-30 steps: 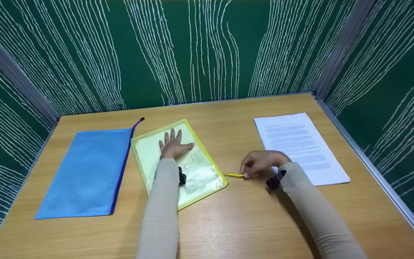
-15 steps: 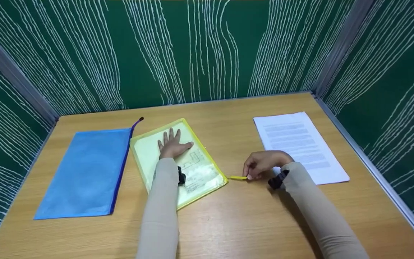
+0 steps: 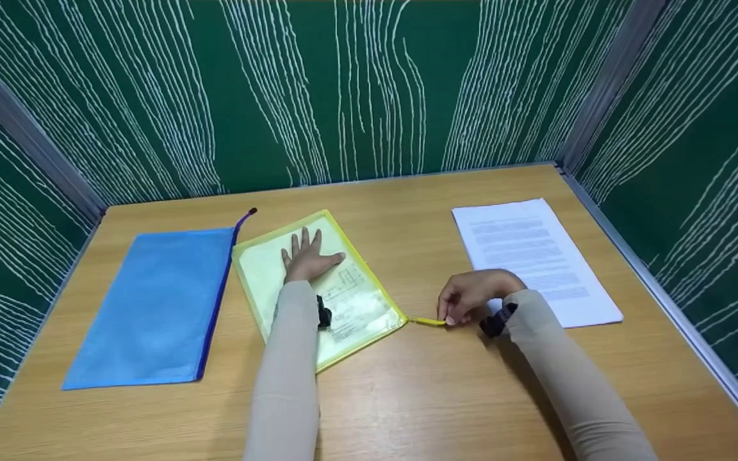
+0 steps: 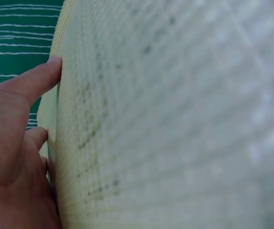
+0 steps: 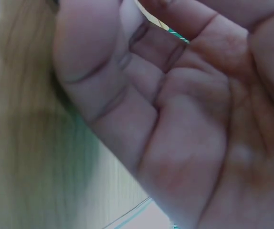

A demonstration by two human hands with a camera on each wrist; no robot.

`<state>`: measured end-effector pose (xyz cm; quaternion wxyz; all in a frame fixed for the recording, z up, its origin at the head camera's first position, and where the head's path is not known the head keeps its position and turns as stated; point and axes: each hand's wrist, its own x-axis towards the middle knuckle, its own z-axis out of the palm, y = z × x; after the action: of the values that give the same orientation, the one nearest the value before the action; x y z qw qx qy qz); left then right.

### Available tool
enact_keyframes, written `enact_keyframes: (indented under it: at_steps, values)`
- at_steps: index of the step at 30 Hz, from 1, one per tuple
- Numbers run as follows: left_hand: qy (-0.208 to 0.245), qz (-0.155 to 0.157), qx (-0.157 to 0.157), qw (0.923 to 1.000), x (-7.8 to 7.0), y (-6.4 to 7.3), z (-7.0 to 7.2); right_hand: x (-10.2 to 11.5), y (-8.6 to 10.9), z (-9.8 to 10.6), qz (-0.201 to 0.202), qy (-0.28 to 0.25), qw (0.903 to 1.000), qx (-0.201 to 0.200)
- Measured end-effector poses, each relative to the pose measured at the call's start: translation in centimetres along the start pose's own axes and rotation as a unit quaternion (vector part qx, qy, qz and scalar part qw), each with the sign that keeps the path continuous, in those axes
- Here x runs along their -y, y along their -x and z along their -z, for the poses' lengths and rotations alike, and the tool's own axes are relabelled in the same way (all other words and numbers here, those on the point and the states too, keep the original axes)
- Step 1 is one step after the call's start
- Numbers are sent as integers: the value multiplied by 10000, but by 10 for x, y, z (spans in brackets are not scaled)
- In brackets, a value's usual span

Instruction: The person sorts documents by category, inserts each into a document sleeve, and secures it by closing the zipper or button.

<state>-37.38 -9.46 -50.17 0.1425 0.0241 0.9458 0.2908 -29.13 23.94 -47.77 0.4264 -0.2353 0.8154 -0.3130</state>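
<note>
In the head view a yellow mesh zip pouch [image 3: 369, 314] lies slanted on the table, with printed paper showing through it. My left hand [image 3: 308, 259] rests flat on its upper part, fingers spread. The left wrist view shows that hand's thumb [image 4: 41, 78] against the mesh surface [image 4: 165, 124]. At the pouch's near right corner a short yellow zipper tail [image 3: 428, 321] sticks out to the right. My right hand [image 3: 476, 293] pinches its outer end between thumb and fingertips, close over the table. In the right wrist view the curled palm [image 5: 189, 129] hides the pinched end.
A blue zip pouch [image 3: 157, 307] with a dark purple zipper lies at the left. To the right is a stack of printed white sheets [image 3: 529, 250], partly behind my right hand. Green walls with white wavy lines [image 3: 382, 89] border the wooden table [image 3: 407, 403].
My right hand has moved slightly right and toward me, drawing the zipper tail along with it. The left hand stays on the yellow pouch.
</note>
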Motion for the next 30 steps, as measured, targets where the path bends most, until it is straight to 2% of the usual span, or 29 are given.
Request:
enact_keyframes:
  at_steps: [8,16,30]
  values:
    - [-75,74,-44,9999,1,2,1,1,0,-3,-109,-136,9997,-143]
    - [-16,10,-56,10000,3,5,1,1,-1,-8,-143,-329,9988,-340]
    - [283,-243,25,9993,7,0,1,1,4,-11,113,-273,9969,-724]
